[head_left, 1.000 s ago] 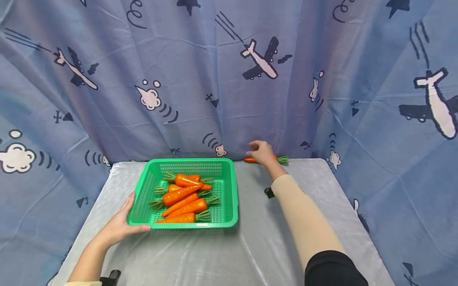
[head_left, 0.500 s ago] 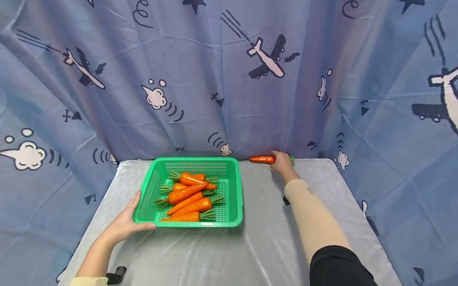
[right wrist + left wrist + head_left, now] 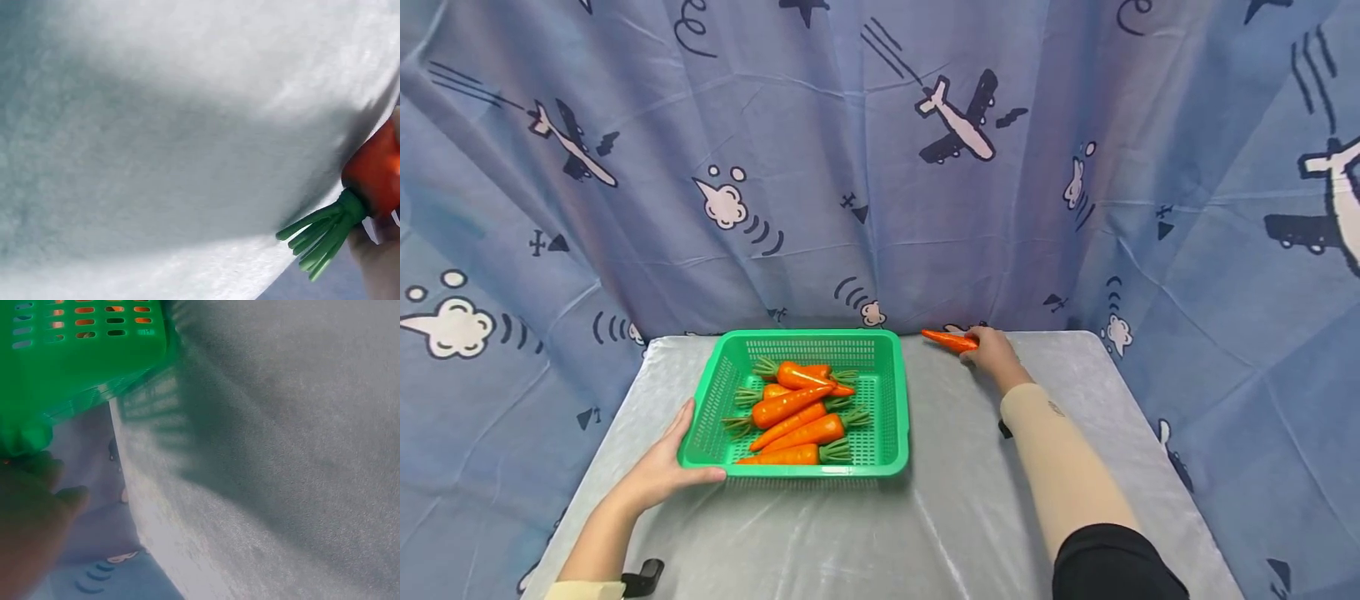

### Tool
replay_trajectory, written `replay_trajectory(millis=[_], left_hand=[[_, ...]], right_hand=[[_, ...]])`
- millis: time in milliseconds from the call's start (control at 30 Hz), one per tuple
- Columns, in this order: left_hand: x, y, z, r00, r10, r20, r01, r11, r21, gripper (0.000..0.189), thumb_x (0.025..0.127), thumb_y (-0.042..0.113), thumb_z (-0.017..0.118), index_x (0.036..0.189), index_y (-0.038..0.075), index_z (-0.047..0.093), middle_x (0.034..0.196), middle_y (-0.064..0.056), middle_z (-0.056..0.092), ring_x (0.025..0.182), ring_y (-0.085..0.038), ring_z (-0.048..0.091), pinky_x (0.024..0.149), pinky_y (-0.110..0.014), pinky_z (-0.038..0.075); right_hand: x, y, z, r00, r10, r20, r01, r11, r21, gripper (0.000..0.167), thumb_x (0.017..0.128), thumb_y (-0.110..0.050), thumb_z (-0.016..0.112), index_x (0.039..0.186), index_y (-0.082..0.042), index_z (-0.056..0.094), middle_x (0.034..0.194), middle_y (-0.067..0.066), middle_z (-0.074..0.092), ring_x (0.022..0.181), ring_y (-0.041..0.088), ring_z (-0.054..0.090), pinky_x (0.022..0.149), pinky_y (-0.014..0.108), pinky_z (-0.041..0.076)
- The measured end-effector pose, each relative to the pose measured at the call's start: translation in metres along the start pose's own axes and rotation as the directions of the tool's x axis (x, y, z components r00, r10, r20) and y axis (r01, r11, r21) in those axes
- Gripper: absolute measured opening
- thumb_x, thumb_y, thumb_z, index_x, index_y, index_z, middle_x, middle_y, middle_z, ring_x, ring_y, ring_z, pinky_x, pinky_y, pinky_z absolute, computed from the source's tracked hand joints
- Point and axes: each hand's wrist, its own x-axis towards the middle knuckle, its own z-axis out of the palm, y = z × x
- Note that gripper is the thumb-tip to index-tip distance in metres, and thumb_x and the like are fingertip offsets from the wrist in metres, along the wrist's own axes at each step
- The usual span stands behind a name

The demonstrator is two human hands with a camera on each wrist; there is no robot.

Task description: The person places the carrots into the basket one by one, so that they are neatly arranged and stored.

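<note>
At the table's back, my right hand (image 3: 992,352) grips a carrot (image 3: 946,339) near its leafy end, the orange tip pointing left. In the right wrist view the carrot's thick end (image 3: 375,172) and green stalks (image 3: 328,231) show at the right edge, fingers beside it. My left hand (image 3: 662,467) holds the near left corner of a green plastic basket (image 3: 900,400), thumb along the front rim and fingers along the left side. Several orange carrots (image 3: 790,406) with green tops lie in the basket. The left wrist view shows the basket's slotted wall (image 3: 81,356) close to the fingers.
The table (image 3: 820,542) has a silvery grey cloth. A blue curtain (image 3: 820,192) with aeroplane prints hangs right behind the table and along both sides. The basket stands left of the middle, and the right hand's carrot is beyond its far right corner.
My right hand came down onto the carrot at the back and took hold of it; the carrot has since tilted slightly. My left hand keeps its place at the basket. The head view shifted a little.
</note>
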Motion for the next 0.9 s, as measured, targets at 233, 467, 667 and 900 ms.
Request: replay_trajectory(millis=[233, 467, 667, 900], left_hand=[[-0.002, -0.001, 0.0, 1.0, 0.002, 0.001, -0.002, 1.0, -0.003, 0.131, 0.074, 0.032, 0.089, 0.163, 0.008, -0.004, 0.168, -0.024, -0.003, 0.152, -0.051, 0.004, 0.115, -0.073, 0.016], [-0.003, 0.002, 0.0, 1.0, 0.015, 0.002, -0.015, 1.0, -0.017, 0.13, 0.074, 0.028, 0.089, 0.162, 0.007, -0.004, 0.168, -0.024, -0.004, 0.152, -0.052, 0.003, 0.115, -0.072, 0.015], [-0.003, 0.004, -0.001, 1.0, 0.011, 0.003, -0.011, 1.0, -0.025, 0.13, 0.074, 0.028, 0.089, 0.162, 0.005, -0.004, 0.168, -0.024, -0.004, 0.152, -0.052, 0.002, 0.115, -0.073, 0.014], [-0.003, 0.004, -0.001, 1.0, 0.009, 0.008, -0.009, 1.0, -0.03, 0.13, 0.075, 0.029, 0.089, 0.162, 0.007, -0.005, 0.168, -0.024, -0.005, 0.152, -0.052, 0.001, 0.114, -0.074, 0.014]], right_hand=[[-0.007, -0.021, -0.017, 0.992, -0.089, -0.093, 0.094, 0.994, 0.049, 0.045, 0.091, -0.025, 0.077, 0.13, -0.005, 0.068, 0.121, 0.019, 0.069, 0.097, 0.033, 0.062, 0.087, 0.046, 0.051], [-0.028, -0.076, -0.045, 0.955, -0.199, -0.219, 0.229, 0.965, 0.125, 0.046, 0.092, -0.031, 0.075, 0.131, -0.008, 0.068, 0.124, 0.017, 0.068, 0.101, 0.032, 0.063, 0.083, 0.045, 0.052], [-0.053, -0.141, -0.057, 0.895, -0.38, -0.232, 0.413, 0.903, 0.115, 0.044, 0.091, -0.031, 0.077, 0.128, -0.008, 0.071, 0.118, 0.014, 0.071, 0.095, 0.028, 0.065, 0.079, 0.042, 0.054], [-0.081, -0.209, -0.049, 0.846, -0.527, -0.075, 0.532, 0.845, 0.058, 0.038, 0.09, -0.03, 0.078, 0.123, -0.011, 0.073, 0.113, 0.007, 0.074, 0.093, 0.021, 0.066, 0.081, 0.037, 0.055]])
